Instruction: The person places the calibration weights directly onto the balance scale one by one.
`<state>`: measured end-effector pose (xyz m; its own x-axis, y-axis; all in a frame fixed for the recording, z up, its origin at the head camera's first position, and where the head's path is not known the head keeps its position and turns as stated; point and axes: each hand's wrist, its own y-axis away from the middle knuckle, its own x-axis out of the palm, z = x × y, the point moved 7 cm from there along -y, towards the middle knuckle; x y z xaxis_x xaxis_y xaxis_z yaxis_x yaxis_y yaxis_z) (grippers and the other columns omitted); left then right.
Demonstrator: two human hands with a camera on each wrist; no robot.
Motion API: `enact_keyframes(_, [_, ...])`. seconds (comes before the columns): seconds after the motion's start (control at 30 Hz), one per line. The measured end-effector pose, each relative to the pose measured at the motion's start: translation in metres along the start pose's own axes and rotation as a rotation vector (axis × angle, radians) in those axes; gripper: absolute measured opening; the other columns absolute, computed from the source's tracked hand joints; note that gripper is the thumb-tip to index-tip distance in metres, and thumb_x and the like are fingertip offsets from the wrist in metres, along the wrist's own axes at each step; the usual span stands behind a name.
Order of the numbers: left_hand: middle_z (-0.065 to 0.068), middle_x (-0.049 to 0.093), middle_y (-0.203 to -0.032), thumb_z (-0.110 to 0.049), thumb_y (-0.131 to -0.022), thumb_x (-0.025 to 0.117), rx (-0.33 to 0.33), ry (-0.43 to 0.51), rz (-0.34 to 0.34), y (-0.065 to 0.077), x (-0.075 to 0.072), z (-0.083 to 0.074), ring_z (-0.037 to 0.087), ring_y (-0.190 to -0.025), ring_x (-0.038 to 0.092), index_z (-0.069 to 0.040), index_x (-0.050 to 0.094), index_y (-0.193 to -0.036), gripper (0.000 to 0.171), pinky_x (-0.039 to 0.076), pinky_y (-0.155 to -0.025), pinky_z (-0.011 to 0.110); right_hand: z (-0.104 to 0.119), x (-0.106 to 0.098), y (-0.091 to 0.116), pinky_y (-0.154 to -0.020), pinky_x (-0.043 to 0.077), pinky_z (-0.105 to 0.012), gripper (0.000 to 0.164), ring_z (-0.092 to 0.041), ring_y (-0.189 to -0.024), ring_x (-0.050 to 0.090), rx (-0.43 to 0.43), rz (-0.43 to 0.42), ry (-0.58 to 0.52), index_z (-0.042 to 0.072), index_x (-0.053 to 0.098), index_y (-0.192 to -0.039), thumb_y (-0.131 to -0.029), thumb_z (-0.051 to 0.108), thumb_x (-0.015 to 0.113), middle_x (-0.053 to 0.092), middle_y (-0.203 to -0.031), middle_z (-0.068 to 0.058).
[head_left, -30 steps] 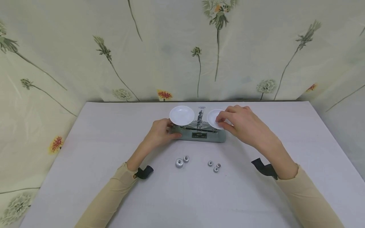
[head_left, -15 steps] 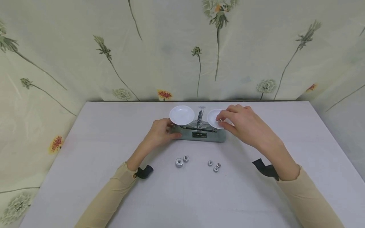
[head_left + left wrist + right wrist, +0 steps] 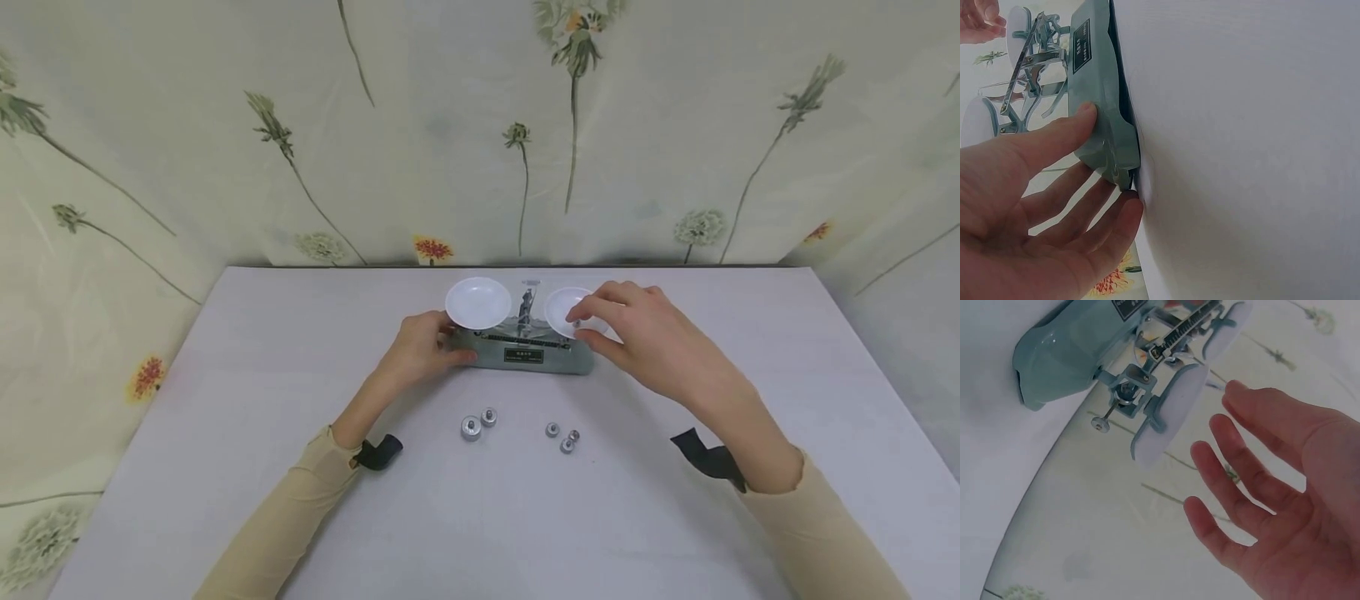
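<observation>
Set against the frame half a second back, we see the right hand (image 3: 637, 337) changed most; its thumb and fingers, close together then, now stand spread, and a small metal weight (image 3: 577, 323) shows more plainly in the gap between them; we see that weight on the right pan (image 3: 557, 310) of the balance, though we cannot tell whether a fingertip touches it. The right forearm has shifted a little outward and toward us, and the black strap (image 3: 708, 458) at that wrist has moved along with it; from the right wrist we see the same hand with its fingers apart and gently bent, beside the pan's edge.

The left hand (image 3: 420, 350) we find just as it was; it grips the left end of the balance's green base (image 3: 491, 354), the thumb on the front face and the other fingers around the end; the base stands upright near the far edge of the desk (image 3: 450, 525). We see the left pan (image 3: 478, 303) unmoved as well; in front of the balance the loose weights lie as they did, a large weight (image 3: 471, 429) and a smaller weight (image 3: 489, 417) side by side, and, farther right, a cluster of three little weights (image 3: 567, 446).
</observation>
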<state>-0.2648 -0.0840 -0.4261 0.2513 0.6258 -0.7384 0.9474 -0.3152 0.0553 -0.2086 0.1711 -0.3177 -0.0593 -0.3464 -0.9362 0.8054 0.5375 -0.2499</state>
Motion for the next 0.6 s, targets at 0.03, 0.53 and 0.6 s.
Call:
enact_keyframes(0.03, [0.018,0.076,-0.133,-0.024,-0.09,0.089,0.0,0.002,-0.001,0.0,0.0,0.0,0.036,-0.122,0.074,-0.001,0.071,-0.133,0.053,0.063,-0.103,0.047,0.001,-0.001,0.001,-0.1,0.049,-0.052,0.023,-0.024,-0.106,0.069,-0.006,-0.008,0.001,0.016,0.077,-0.117,-0.095,0.01,0.082,0.076,-0.113,-0.004])
enact_keyframes(0.53, [0.018,0.077,-0.132,-0.023,-0.089,0.09,0.011,0.002,-0.002,0.0,-0.001,0.001,0.036,-0.122,0.074,-0.002,0.071,-0.133,0.052,0.063,-0.103,0.047,0.019,-0.003,0.009,-0.095,0.05,-0.047,0.025,-0.019,-0.102,0.069,-0.068,-0.017,0.009,0.018,0.077,-0.116,-0.093,0.011,0.084,0.075,-0.111,0.001])
enact_keyframes(0.6, [0.018,0.077,-0.132,-0.023,-0.089,0.09,0.013,-0.002,-0.003,0.0,-0.001,0.001,0.036,-0.122,0.074,-0.002,0.071,-0.133,0.052,0.063,-0.103,0.047,0.021,-0.002,0.01,-0.095,0.051,-0.047,0.025,-0.019,-0.101,0.069,-0.083,-0.022,0.012,0.019,0.077,-0.115,-0.093,0.011,0.084,0.075,-0.11,0.001])
